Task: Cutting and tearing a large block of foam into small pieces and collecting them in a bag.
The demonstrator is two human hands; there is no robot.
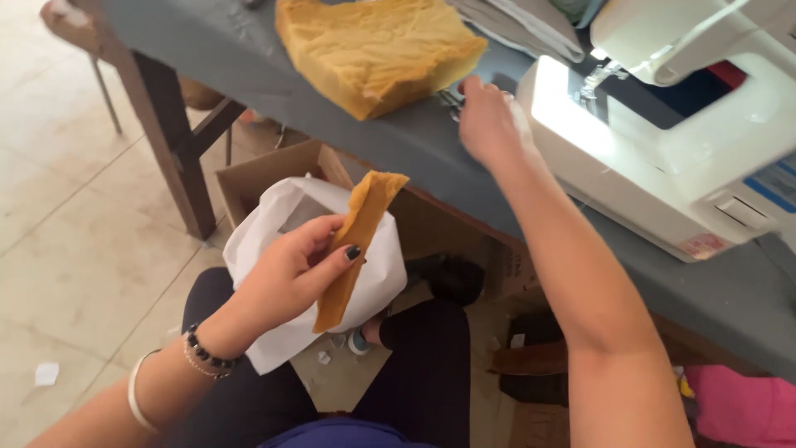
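Left hand [286, 278] is up near the lap w/ fingers pinched shut, right hand [489, 124] is stretched far fwd, fingers curled.

An open brown cardboard box [274, 170] sits on the floor under the worktop. The white sewing machine [663, 158] has a small pink label [703, 245] and a blue one [775, 187].

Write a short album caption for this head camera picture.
Left hand pinches a mustard fabric strip; right hand reaches across the grey table beside a white sewing machine.
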